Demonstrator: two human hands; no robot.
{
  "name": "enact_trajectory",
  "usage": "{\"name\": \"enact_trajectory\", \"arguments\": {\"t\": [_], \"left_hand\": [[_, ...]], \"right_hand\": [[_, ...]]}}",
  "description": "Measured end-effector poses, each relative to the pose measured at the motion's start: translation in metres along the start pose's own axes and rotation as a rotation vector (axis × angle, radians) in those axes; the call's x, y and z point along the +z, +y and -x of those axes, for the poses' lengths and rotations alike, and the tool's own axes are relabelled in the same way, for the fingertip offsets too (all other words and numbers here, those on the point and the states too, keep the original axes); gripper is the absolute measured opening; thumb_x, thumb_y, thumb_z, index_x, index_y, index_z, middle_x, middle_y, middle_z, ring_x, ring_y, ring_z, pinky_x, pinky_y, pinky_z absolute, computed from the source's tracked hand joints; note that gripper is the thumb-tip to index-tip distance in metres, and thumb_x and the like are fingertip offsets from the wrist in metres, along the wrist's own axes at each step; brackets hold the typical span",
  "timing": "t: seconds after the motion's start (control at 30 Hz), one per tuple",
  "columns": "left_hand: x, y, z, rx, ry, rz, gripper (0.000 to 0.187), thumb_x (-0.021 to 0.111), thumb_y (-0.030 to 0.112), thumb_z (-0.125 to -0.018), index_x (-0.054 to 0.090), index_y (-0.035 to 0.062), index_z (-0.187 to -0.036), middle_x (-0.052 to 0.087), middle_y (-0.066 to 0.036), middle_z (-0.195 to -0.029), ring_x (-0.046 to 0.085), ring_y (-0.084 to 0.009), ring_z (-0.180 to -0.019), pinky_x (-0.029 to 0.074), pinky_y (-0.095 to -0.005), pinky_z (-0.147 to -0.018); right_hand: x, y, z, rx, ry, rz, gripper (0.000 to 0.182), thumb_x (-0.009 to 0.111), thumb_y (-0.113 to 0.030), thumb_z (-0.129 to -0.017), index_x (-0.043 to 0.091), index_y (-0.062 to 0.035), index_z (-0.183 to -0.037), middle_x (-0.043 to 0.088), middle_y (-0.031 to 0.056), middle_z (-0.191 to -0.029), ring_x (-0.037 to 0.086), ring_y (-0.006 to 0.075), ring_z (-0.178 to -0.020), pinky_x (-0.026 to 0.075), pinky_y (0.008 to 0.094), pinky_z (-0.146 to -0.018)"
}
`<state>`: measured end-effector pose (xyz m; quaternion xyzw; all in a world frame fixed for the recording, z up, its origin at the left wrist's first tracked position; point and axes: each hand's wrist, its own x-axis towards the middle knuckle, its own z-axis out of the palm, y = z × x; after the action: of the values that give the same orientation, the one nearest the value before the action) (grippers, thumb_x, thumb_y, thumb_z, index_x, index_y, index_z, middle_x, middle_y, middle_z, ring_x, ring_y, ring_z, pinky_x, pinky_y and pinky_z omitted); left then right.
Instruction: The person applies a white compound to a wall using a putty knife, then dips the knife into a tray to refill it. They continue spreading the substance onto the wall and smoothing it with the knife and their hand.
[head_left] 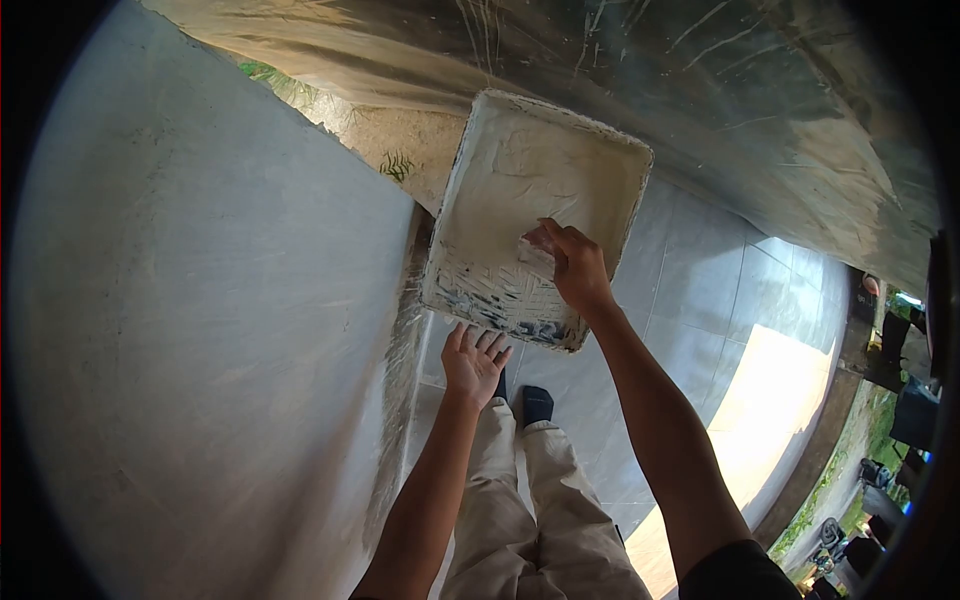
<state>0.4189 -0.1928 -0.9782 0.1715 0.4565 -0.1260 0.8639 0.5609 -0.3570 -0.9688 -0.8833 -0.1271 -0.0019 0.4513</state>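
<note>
A person looks down at two hands and a paint tray full of white paint.

From the head camera: the right hand (572, 262) is inside the paint tray (470, 185), and its fingers are bent and pressed on a small pale thing in the white paint; I cannot tell what that thing is or whether the hand is really holding it. The tray lies all around this hand, with its ribbed, dark-streaked end just under the wrist. The left hand (474, 362) is open with its fingers spread and holds nothing. It hovers just below the tray's near edge; I cannot tell if it touches it. Left of this hand is a big pale wall (200, 300). Below both hands are beige trousers (535, 510), dark socks (537, 402) and a grey tiled floor (720, 300).
</note>
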Motion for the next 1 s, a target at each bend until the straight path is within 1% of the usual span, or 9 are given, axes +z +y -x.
{"name": "enact_trajectory", "arguments": {"t": [0.07,0.17,0.23,0.37,0.43,0.57,0.77,0.83,1.0], "left_hand": [[-0.001,0.000,0.000,-0.014,-0.029,0.017,0.085,0.044,0.047,-0.094,-0.007,0.0115,-0.151,-0.004,-0.019,-0.158,0.005,-0.0358,-0.146,0.013,-0.0474,-0.117],[-0.001,0.000,0.000,-0.019,-0.010,0.063,0.084,0.044,0.047,-0.094,-0.006,0.0117,-0.152,-0.003,-0.019,-0.158,0.005,-0.0359,-0.146,0.013,-0.0476,-0.117],[-0.002,0.000,0.000,-0.018,-0.011,0.065,0.084,0.044,0.047,-0.093,-0.005,0.0119,-0.152,-0.003,-0.019,-0.158,0.005,-0.0358,-0.146,0.013,-0.0476,-0.117],[-0.001,0.002,0.002,-0.017,-0.009,0.062,0.083,0.044,0.047,-0.093,-0.003,0.0119,-0.152,-0.001,-0.019,-0.158,0.006,-0.0353,-0.146,0.014,-0.0475,-0.117],[-0.003,0.003,0.002,-0.015,-0.012,0.064,0.083,0.044,0.047,-0.093,-0.002,0.0116,-0.152,0.000,-0.019,-0.158,0.007,-0.0352,-0.146,0.015,-0.0474,-0.116],[-0.009,0.004,0.000,-0.011,-0.022,0.053,0.082,0.044,0.048,-0.093,0.001,0.0107,-0.152,0.002,-0.020,-0.157,0.011,-0.0350,-0.145,0.016,-0.0474,-0.116],[-0.007,0.004,0.000,-0.010,-0.022,0.049,0.083,0.044,0.048,-0.093,0.000,0.0107,-0.152,0.002,-0.020,-0.157,0.013,-0.0352,-0.145,0.016,-0.0485,-0.116],[-0.006,0.005,-0.001,-0.005,-0.015,0.047,0.084,0.044,0.048,-0.093,-0.002,0.0109,-0.152,0.001,-0.020,-0.157,0.012,-0.0353,-0.145,0.016,-0.0485,-0.116],[-0.003,0.005,-0.003,-0.003,-0.010,0.058,0.086,0.045,0.048,-0.093,-0.006,0.0118,-0.152,-0.002,-0.019,-0.158,0.007,-0.0354,-0.146,0.014,-0.0486,-0.116]], "right_hand": [[0.002,0.000,0.002,0.023,-0.011,0.010,0.040,0.050,0.012,-0.083,0.060,-0.0020,-0.120,0.065,0.0190,-0.091,0.066,0.0340,-0.082,0.051,0.0395,-0.071],[0.011,0.000,0.006,0.034,0.011,0.036,0.041,0.050,0.012,-0.082,0.059,-0.0021,-0.119,0.064,0.0197,-0.090,0.065,0.0350,-0.079,0.051,0.0400,-0.069],[0.015,-0.005,0.010,0.066,0.081,-0.042,0.047,0.049,0.015,-0.075,0.060,-0.0028,-0.118,0.064,0.0194,-0.090,0.065,0.0363,-0.083,0.051,0.0426,-0.072],[0.026,-0.014,0.031,0.122,0.040,-0.004,0.047,0.050,0.015,-0.075,0.060,-0.0023,-0.118,0.064,0.0196,-0.091,0.065,0.0367,-0.084,0.052,0.0427,-0.073],[0.031,-0.020,0.037,0.098,-0.033,-0.015,0.047,0.050,0.014,-0.075,0.059,-0.0018,-0.118,0.064,0.0202,-0.091,0.065,0.0368,-0.085,0.052,0.0425,-0.074],[0.024,-0.027,0.012,0.068,0.009,-0.098,0.047,0.050,0.014,-0.075,0.059,-0.0015,-0.119,0.064,0.0200,-0.091,0.064,0.0371,-0.084,0.051,0.0427,-0.074],[0.033,-0.019,-0.025,-0.072,-0.018,0.021,0.047,0.050,0.013,-0.076,0.059,-0.0015,-0.120,0.063,0.0183,-0.086,0.061,0.0360,-0.079,0.050,0.0432,-0.072],[0.039,-0.017,-0.028,-0.125,-0.028,0.032,0.049,0.051,0.012,-0.075,0.059,-0.0022,-0.121,0.061,0.0185,-0.084,0.060,0.0362,-0.079,0.049,0.0440,-0.072],[0.043,-0.014,-0.029,-0.107,-0.047,0.045,0.051,0.051,0.012,-0.073,0.059,-0.0028,-0.122,0.060,0.0195,-0.084,0.059,0.0366,-0.080,0.049,0.0448,-0.073]]}}
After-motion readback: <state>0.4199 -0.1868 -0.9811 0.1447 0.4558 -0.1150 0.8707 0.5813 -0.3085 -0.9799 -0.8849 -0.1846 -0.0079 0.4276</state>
